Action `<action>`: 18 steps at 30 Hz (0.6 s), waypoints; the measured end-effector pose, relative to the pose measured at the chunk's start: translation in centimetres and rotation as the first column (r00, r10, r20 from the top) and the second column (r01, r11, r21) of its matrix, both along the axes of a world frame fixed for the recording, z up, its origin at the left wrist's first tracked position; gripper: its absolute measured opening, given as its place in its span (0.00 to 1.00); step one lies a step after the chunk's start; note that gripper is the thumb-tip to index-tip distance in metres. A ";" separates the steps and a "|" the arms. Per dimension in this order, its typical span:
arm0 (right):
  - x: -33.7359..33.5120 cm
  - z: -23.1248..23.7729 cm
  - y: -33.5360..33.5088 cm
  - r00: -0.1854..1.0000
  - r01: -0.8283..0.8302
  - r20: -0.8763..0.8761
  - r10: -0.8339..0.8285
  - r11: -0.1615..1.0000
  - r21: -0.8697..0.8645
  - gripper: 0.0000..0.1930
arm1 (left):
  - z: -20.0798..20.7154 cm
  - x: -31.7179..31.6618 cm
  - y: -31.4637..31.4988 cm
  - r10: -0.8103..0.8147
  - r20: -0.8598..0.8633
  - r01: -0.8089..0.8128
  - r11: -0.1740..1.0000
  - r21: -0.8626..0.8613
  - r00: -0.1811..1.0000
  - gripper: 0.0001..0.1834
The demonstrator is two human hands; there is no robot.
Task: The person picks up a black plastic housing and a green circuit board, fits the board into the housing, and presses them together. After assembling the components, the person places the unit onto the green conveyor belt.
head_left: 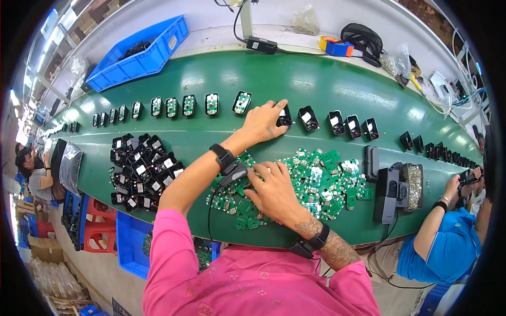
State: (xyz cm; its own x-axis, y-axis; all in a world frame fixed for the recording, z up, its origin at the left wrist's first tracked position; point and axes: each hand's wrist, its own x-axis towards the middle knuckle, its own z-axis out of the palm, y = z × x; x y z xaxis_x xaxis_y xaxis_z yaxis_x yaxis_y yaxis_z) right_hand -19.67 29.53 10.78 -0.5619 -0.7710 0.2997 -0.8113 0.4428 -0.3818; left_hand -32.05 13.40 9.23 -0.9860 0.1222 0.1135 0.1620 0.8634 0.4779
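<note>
My left hand (263,121) reaches across the green table and grips a small black plastic housing (285,115), fingertips at its far end and thumb at its near end. Part of that housing is hidden under the hand. Just left of it stands a housing with a green circuit board (242,102) in it. To its right, an open housing (308,119) shows a white part and thin wires inside. My right hand (274,192) rests over a loose pile of green circuit boards (321,184), its fingers apart; nothing shows in it.
A heap of black housings (142,171) lies left of the boards. Rows of housings run along the table both ways. A blue crate (139,55) stands at the far left. Right of the boards are a dark grey device (387,195) and a container of small parts (415,184). A co-worker (443,237) sits at right.
</note>
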 end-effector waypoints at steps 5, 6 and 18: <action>-0.8 -0.6 -0.4 0.998 -0.032 -0.059 0.031 0.999 -0.025 0.17 | 2.5 1.9 -2.8 0.029 -0.127 0.043 0.848 0.528 0.991 0.39; -1.0 -0.6 -0.5 0.996 -0.037 -0.079 0.035 0.999 -0.030 0.16 | 3.3 2.7 -3.0 0.021 -0.125 0.048 0.847 0.530 0.992 0.39; -4.6 0.7 0.4 0.946 0.296 0.266 -0.184 0.821 -0.488 0.08 | 2.2 12.0 -4.5 -0.144 0.188 -0.191 -0.007 0.982 0.972 0.26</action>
